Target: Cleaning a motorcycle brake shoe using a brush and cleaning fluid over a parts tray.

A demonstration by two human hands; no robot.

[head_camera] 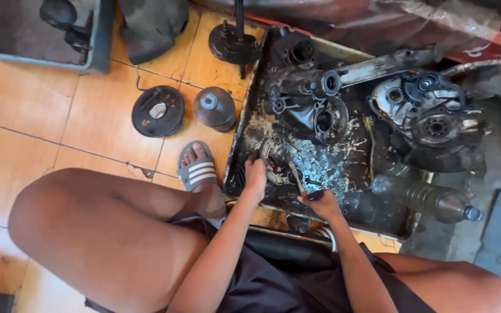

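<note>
A dirty metal tray (244,116) on the floor holds greasy engine parts. My left hand (256,175) grips a round, toothed engine part (275,157) lying near the tray's front left corner. My right hand (320,203) is closed on a thin metal tool (294,174) whose tip points at that round part. A dark engine casing (314,107) lies in the middle of the tray. A larger grey crankcase (430,116) sits at the right. I am seated with both knees apart.
On the orange tile floor left of the tray lie a black round cover (158,111), a dome-shaped part (214,108) and a gear on a shaft (234,43). A clear plastic bottle (436,202) lies at the tray's right end. My sandalled foot (197,168) rests beside the tray.
</note>
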